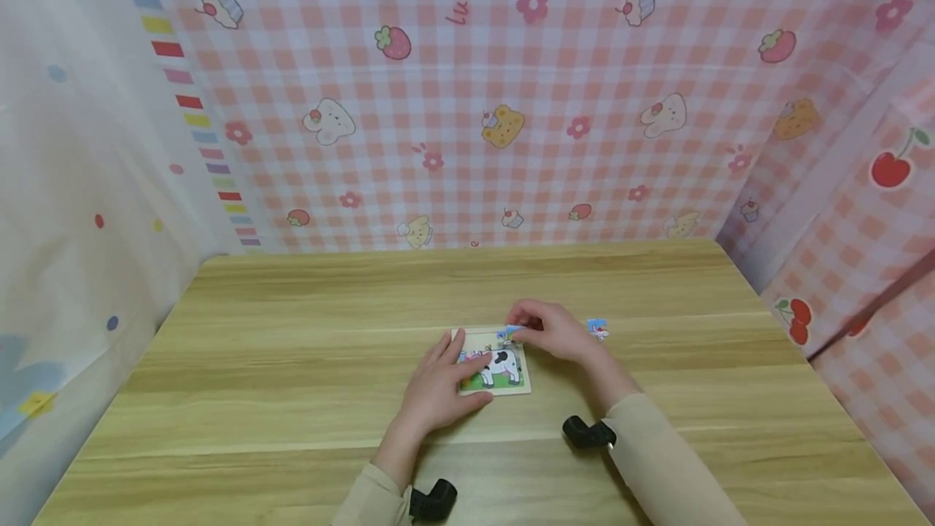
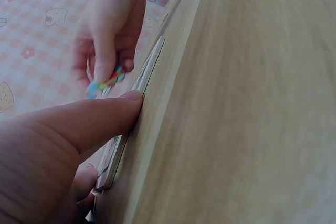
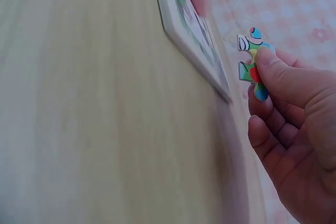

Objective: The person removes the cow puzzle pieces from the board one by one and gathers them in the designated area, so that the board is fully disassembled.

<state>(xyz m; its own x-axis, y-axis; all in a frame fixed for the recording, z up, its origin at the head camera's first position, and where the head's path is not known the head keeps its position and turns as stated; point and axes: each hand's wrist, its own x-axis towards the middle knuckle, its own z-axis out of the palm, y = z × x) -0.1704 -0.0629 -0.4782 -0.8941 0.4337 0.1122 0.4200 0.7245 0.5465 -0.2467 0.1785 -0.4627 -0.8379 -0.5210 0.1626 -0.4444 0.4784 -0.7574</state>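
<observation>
Crossing thumb (image 3: pixel 287 77) lengthwise, puzzle piece (image 3: pixel 252 71) sits pinched in right hand (image 1: pixel 553 333); left hand (image 1: pixel 441 382) outspread.

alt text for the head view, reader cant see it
A person's left hand rests on a cow puzzle on a wood-grain table, while the right hand pinches a small piece near the puzzle's upper right corner. A loose piece lies farther right.

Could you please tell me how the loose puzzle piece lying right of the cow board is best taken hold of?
Probably by two opposite edges, pinched between thumb and forefinger from above: the loose puzzle piece lies flat on the table, apart from the cow board. The right hand is nearer, but already pinches another piece.
</observation>
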